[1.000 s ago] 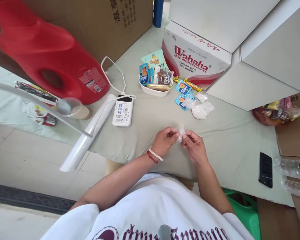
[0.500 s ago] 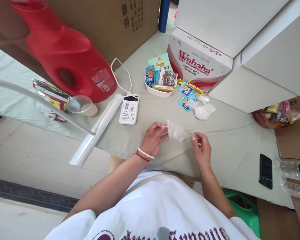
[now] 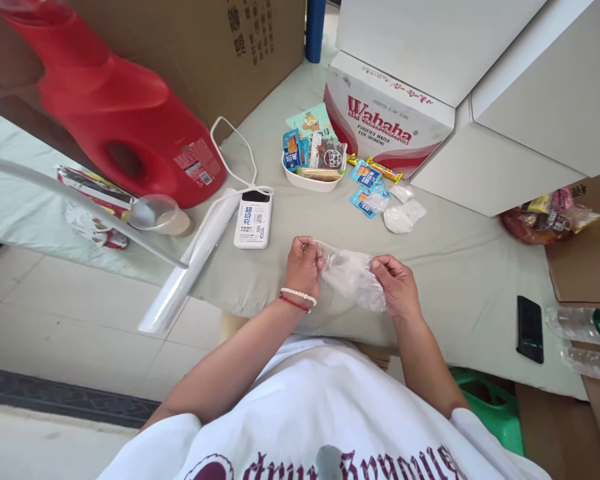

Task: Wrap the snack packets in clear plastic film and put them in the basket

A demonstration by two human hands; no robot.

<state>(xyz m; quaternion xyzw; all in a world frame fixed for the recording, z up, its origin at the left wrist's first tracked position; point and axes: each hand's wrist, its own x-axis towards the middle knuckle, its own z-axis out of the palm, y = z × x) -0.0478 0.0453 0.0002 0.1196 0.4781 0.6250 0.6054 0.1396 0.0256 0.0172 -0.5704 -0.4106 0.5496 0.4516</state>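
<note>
Bag (image 3: 353, 277) now spread, 2 hands, L hand (image 3: 304, 267), R hand (image 3: 396, 288)

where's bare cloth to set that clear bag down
Bare cloth lies between the right hand holding the clear bag and the black phone; also between the power bank and the snack tray. Crowded around the loose packets.

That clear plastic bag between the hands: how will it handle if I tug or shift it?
The bag looks thin and crinkled, sagging between left hand and right hand, so probably floppy and very light. Its glossy film may slip or tear if pulled hard.
</note>
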